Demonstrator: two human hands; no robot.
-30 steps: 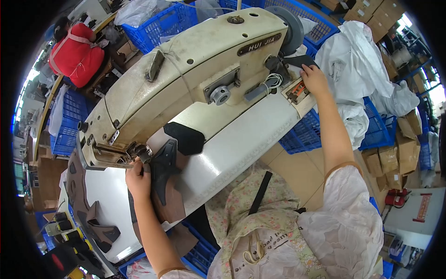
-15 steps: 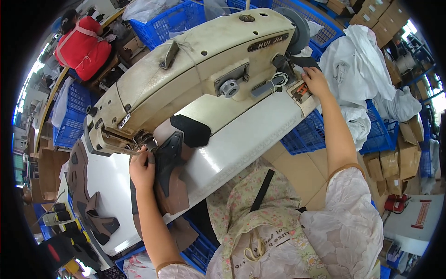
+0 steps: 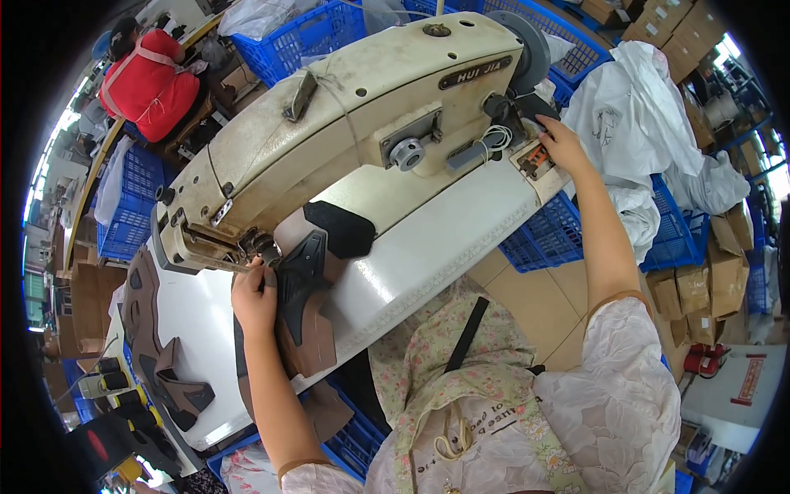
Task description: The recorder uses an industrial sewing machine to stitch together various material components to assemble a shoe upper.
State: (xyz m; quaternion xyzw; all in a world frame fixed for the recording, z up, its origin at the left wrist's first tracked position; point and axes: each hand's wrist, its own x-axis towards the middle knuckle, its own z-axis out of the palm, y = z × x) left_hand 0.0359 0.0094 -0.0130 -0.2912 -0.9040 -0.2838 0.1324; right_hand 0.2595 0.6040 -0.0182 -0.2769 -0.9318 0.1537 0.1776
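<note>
My left hand point(image 3: 254, 301) is at the needle end of a cream sewing machine point(image 3: 362, 86), its fingers pinched together beside the presser foot; what they grip is hidden. Right beside it lies a brown and black shoe-upper-like piece point(image 3: 311, 325) with a black shaped overlay point(image 3: 301, 278), partly under the machine head. A black angular flap point(image 3: 346, 230) spreads to its right. On the far right my right hand point(image 3: 566, 150) has its fingers curled at a dark strip point(image 3: 533, 107) below the handwheel point(image 3: 527, 53). Whatever lies between those fingers cannot be made out.
More brown and black cut pieces point(image 3: 169, 383) lie along the left of the white table point(image 3: 411, 267). Blue crates point(image 3: 543, 235) surround the table, and white sacks point(image 3: 629, 115) heap up at right. A person in red point(image 3: 148, 82) sits far left.
My right hand has shifted slightly up and left, and the dark strip by it sits at a different angle. My left hand stays almost in place by the presser foot.
</note>
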